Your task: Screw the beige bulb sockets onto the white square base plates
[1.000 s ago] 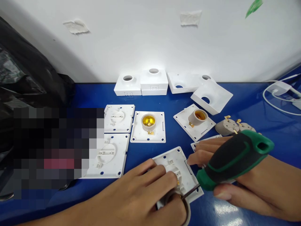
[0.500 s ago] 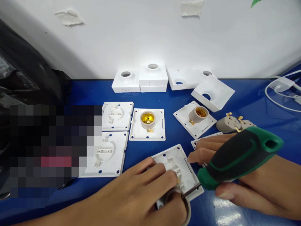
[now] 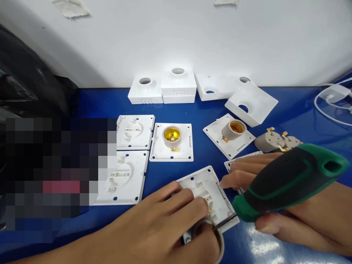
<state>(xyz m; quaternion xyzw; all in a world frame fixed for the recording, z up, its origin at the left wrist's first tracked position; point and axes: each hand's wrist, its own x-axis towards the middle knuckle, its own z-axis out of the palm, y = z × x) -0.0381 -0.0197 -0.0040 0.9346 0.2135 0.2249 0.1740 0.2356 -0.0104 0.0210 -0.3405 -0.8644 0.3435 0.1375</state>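
My left hand is closed around a grey lamp socket, with a finger reaching into its opening. Under that hand lies a square white base plate, tilted on the table; brass contacts show near the fingers. In my right hand is a screwdriver with a green and black handle. Its shaft points down and left to the socket's rim, and the tip is hidden there. My right fingers rest by another white plate, which they partly cover.
Two plates carry mounted sockets, one in the middle and one at right. Bare base plates lie at left. White covers line the wall. Loose sockets and a white cable are at right; black plastic hangs left.
The camera view has shifted slightly, so the scene sits a little higher. The screwdriver handle has moved slightly right and up. Both hands keep their holds.
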